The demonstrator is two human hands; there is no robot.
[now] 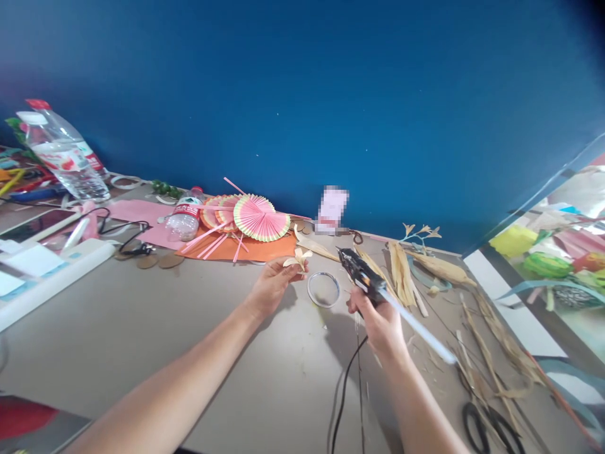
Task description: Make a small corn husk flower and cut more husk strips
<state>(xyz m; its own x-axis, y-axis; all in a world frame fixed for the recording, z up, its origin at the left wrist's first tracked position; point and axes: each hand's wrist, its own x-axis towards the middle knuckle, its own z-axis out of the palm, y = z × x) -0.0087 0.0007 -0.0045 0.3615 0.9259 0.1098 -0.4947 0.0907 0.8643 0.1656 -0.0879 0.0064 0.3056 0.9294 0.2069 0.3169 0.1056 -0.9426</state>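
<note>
Left hand (278,282) pinches the pale flower (299,258), right hand (379,315) is closed around the glue gun (363,273), which should be aimed clear of skin.

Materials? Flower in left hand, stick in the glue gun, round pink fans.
Flower: probably dried corn husk; matte, pale, like the nearby husk strips.
Glue stick: likely hot-melt plastic; smooth, whitish, translucent.
Fans: look like paper, judging by the crisp radial pleats; finish unclear.
</note>
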